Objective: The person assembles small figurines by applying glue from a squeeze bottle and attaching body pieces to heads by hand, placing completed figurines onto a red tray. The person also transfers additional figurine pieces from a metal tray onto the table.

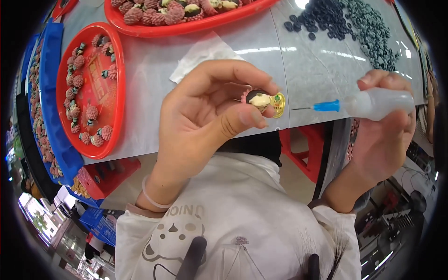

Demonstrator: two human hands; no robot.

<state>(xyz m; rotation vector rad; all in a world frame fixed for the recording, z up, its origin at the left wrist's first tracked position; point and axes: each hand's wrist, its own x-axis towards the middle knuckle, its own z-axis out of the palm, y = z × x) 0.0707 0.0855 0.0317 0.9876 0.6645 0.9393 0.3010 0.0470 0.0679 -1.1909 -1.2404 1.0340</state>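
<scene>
My left hand [200, 112] pinches a small pink figurine [257, 100] with a dark and cream-coloured front, held between thumb and fingertips. A shiny gold tag [278, 105] shows at the figurine's right side, just past my fingertips. My right hand [385, 112] is closed round a translucent squeeze bottle [373, 104]. Its blue tip [326, 106] carries a thin metal needle pointing left, close to the gold tag but apart from it. A crumpled white tissue [205, 52] lies on the table behind my left hand.
A red oval tray [120, 93] at left holds several pink figurines; a bigger red tray [140, 31] of them stands at the back. Dark small pieces [326, 18] and grey-green ones [371, 35] are heaped at the far right. A blue bin [51, 84] borders the grey table [144, 112].
</scene>
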